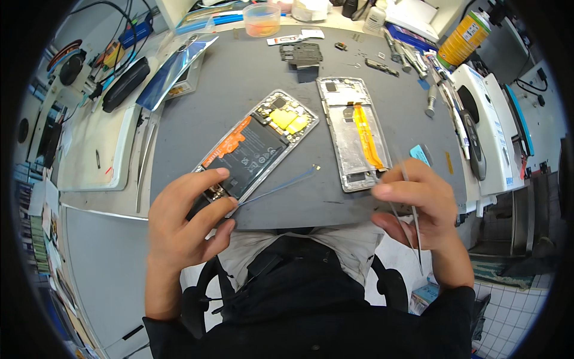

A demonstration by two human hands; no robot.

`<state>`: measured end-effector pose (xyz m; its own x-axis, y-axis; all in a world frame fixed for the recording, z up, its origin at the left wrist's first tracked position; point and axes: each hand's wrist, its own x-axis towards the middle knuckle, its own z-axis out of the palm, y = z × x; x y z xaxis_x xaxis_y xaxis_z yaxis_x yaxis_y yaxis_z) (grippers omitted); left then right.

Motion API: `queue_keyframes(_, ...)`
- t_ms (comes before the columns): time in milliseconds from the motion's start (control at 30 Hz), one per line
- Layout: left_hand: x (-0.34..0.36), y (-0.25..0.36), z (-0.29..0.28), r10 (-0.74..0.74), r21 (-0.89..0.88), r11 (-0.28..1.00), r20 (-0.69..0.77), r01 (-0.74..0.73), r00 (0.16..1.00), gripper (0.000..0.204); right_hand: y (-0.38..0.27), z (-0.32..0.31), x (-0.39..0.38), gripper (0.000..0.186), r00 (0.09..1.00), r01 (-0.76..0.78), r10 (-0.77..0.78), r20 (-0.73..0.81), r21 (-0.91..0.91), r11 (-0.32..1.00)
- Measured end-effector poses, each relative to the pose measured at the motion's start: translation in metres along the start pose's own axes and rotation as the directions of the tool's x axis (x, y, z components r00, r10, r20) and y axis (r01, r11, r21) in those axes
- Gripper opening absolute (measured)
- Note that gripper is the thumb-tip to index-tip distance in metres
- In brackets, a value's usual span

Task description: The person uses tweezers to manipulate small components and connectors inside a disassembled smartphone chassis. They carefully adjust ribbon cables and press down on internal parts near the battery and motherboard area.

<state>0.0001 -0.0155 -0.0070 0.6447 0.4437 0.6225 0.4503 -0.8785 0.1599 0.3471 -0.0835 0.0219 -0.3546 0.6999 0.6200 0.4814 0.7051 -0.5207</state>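
An opened phone (254,149) with a black battery, an orange strip and a yellow patch lies tilted on the grey work mat (239,66). My left hand (194,215) grips its lower end between thumb and fingers. My right hand (421,200) is closed on a pair of metal tweezers (406,209), which are blurred in part. Just beyond that hand lies a second phone frame (345,131), bare metal with an orange flex cable (366,134) along it. A thin blue cable (281,184) stretches from the first phone toward tiny gold pieces.
Black phone parts (302,55) and a clear plastic cup (262,23) are at the back. Screwdrivers (431,100) and a yellow spray can (465,39) line the right side. A blue film sheet (173,72) and a pale tray (95,146) are at the left.
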Motion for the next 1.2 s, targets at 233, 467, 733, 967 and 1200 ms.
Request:
queue_keyframes(233,0.013,0.012,-0.003,-0.206,0.041,0.978,0.008,0.205,0.979,0.068,0.000,-0.029,-0.028,0.059,0.990,-0.109,0.082,-0.118,-0.251,0.962)
queue_keyframes(467,0.014,0.010,-0.001,-0.340,-0.060,0.936,0.098,0.346,0.935,0.082,-0.006,-0.036,-0.007,0.042,0.997,0.050,-0.073,-0.010,-0.634,0.772)
queue_keyframes(733,0.021,-0.004,-0.008,-0.309,-0.147,0.933,0.143,0.329,0.940,0.077,-0.011,-0.001,0.048,0.038,0.931,0.092,0.080,0.356,-0.441,0.893)
queue_keyframes(967,0.010,-0.012,-0.007,-0.312,-0.187,0.925,0.121,0.331,0.942,0.078,-0.009,0.036,0.071,0.027,0.930,-0.135,0.191,0.314,-0.193,0.972)
queue_keyframes(1200,0.001,-0.013,-0.010,-0.308,-0.204,0.923,0.115,0.326,0.944,0.082,-0.005,0.052,0.082,0.021,0.883,-0.174,0.235,0.406,-0.183,0.968)
